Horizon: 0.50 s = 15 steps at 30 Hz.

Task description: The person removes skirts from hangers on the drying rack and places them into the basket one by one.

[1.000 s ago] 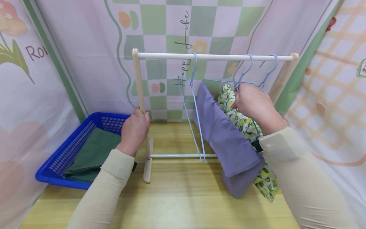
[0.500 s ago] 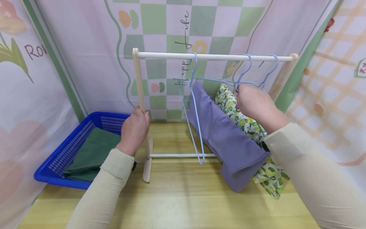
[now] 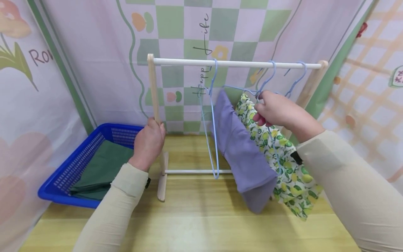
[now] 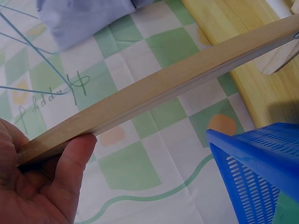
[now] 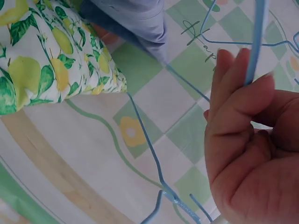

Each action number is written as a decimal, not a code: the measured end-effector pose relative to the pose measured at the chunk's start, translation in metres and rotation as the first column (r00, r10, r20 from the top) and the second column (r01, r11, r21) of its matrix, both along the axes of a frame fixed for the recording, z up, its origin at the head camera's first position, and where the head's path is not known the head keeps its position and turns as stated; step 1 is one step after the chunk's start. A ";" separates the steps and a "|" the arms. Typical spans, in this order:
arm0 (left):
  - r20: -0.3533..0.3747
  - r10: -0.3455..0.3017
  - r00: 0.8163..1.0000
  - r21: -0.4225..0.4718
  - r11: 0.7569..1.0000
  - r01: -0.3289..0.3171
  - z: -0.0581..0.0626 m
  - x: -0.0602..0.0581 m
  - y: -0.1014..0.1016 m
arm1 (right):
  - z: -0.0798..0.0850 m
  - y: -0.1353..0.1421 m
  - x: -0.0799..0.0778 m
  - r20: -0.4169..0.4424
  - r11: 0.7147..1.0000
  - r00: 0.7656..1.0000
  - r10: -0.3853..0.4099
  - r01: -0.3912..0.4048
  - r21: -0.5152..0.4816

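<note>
My left hand (image 3: 149,144) grips the left wooden post (image 3: 154,91) of a small clothes rack; in the left wrist view the thumb lies along that post. On the rack's right side, my right hand (image 3: 274,108) holds a blue wire hanger (image 3: 267,83) just below its hook. A purple cloth (image 3: 245,150) is draped over this hanger. In the right wrist view the hanger's wire passes between the curled fingers. Behind it, a lemon-print cloth (image 3: 291,178) hangs from another blue hanger (image 3: 297,82). A bare blue hanger (image 3: 214,136) hangs nearer the left post.
A blue plastic basket (image 3: 59,202) with a folded green cloth (image 3: 102,168) stands left of the rack. The rack has a white top rail (image 3: 182,62) and a lower bar (image 3: 195,171). It stands on a wooden table (image 3: 189,224) before a patterned backdrop.
The purple cloth has swung left and then back right. My right hand has tilted and shifted slightly left, with the hanger still in its fingers. My left hand has stayed on the post.
</note>
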<state>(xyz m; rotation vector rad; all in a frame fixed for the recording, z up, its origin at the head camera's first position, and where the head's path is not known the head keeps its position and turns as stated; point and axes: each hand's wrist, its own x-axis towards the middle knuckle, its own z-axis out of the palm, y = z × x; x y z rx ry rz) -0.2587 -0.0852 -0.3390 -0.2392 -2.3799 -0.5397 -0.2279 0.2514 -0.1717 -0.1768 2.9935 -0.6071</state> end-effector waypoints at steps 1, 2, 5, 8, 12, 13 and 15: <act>0.004 0.000 1.000 0.002 1.000 0.000 0.000 0.000 0.000 | 0.000 0.000 0.000 0.006 1.000 1.000 -0.002 0.003 -0.021; 0.010 0.002 1.000 0.003 1.000 -0.002 0.001 0.000 0.000 | -0.001 -0.001 -0.001 0.012 0.999 1.000 -0.004 0.005 -0.044; 0.023 0.005 1.000 0.003 1.000 -0.005 0.001 0.000 0.000 | -0.002 -0.002 -0.002 0.019 0.994 1.000 -0.006 0.008 -0.106; 0.027 0.006 1.000 -0.003 1.000 -0.006 0.001 -0.001 0.000 | -0.005 -0.005 -0.002 0.003 0.990 1.000 -0.004 0.005 -0.143; 0.027 0.007 1.000 -0.010 1.000 -0.007 0.001 -0.001 0.000 | -0.008 -0.009 -0.003 -0.031 0.988 0.999 -0.014 0.009 -0.151; 0.029 0.009 1.000 -0.009 1.000 -0.008 0.001 -0.001 0.000 | -0.009 -0.010 -0.003 -0.038 0.989 0.999 -0.021 0.015 -0.149; 0.036 0.011 0.999 -0.006 1.000 -0.011 0.001 0.000 0.000 | -0.010 -0.013 -0.003 -0.040 0.984 0.999 -0.025 0.018 -0.177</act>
